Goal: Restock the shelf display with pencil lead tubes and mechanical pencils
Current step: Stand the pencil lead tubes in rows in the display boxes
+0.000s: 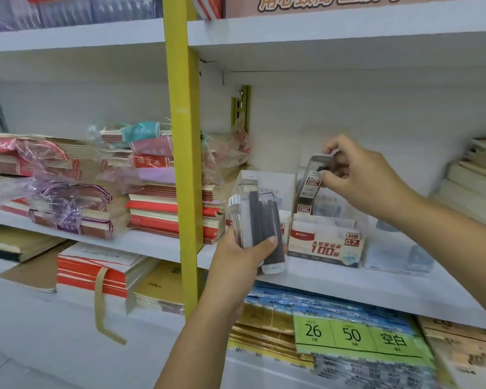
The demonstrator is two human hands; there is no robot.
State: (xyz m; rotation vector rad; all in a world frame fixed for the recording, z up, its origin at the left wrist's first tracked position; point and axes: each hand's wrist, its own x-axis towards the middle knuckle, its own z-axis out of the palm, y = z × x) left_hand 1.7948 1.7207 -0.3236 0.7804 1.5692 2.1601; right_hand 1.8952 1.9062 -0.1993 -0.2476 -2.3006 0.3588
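Head view: right grip (359, 178) pinching one lead tube (310, 182) by its cap, at the mouth of the display box (324, 242) on the shelf (348, 287); left grip (242, 256) curled round a bundle of spare tubes (257, 220). Lower upright, label forward, into a free slot. Smooth clear flat plastic, probably slippery; thin card box.

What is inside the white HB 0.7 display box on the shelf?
At the back left of the display box, dark lead tubes rise above its rim, the top one pinched by the right hand. Its printed front wall hides anything lower inside.
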